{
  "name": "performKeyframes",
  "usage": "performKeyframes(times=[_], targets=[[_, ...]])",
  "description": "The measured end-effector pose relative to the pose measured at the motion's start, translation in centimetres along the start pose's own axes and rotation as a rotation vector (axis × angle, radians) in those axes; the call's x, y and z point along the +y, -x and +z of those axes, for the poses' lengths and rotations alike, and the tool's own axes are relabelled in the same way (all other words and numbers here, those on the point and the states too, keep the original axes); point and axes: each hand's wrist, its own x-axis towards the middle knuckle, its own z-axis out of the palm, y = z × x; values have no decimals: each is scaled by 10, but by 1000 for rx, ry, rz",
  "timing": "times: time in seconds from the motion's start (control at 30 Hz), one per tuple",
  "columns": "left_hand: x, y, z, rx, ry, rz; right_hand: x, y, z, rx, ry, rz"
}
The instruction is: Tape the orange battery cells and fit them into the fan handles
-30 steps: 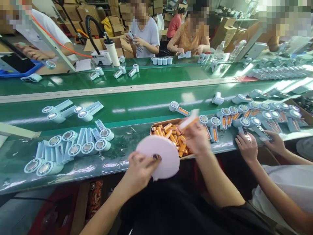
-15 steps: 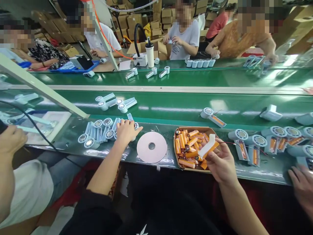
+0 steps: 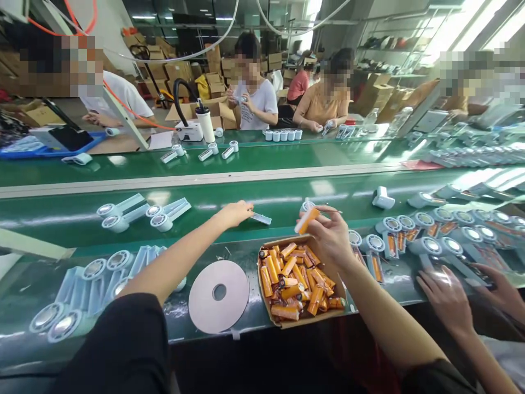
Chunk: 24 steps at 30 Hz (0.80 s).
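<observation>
My left hand point(image 3: 238, 212) reaches over the green belt, fingers closed on a light-blue handheld fan housing point(image 3: 261, 219); its open handle points right, and the rest is hidden under the hand. My right hand point(image 3: 331, 236) pinches an orange battery point(image 3: 307, 220) with a white strip along it, above the far edge of a cardboard box point(image 3: 272, 319). Orange batteries point(image 3: 288, 291) fill that box. Partly hidden behind my right hand is a round fan head point(image 3: 307, 205). Left of the box lies a flat pinkish-white roll with a central hole point(image 3: 205, 298).
More fan housings point(image 3: 95, 269) are grouped at the left, partly behind my left arm. Several housings with batteries inside point(image 3: 374, 244) stand at the right, beside a co-worker's hands point(image 3: 447, 298). Other people sit across the belt point(image 3: 283, 191).
My left hand has moved from the housing pile to the belt, carrying a housing. My right hand has lifted the battery up and away from the box. The view has turned right.
</observation>
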Motion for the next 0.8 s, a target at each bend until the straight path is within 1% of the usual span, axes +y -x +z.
performKeyframes(times=[0.07,0.13,0.23,0.37,0.43,0.5,0.6,0.7,0.8], targets=[[6,-24,7,6,18,8,10,-33,12,-107,54,20],[9,-38,16,3,40,-7,22,-60,19,-202,133,43],[12,-48,27,8,77,-34,44,-93,25,-306,295,48],[17,-54,33,19,127,-77,67,-122,32,-401,597,5],[21,-60,32,7,158,-117,74,-131,34,-420,688,-7],[22,-68,29,-9,194,-150,80,-135,33,-420,723,-10],[19,-77,20,-30,260,-152,88,-134,28,-429,786,-14],[12,-77,11,-19,334,-138,93,-132,23,-454,861,-24],[8,-74,8,29,393,-182,96,-130,21,-505,965,-44]])
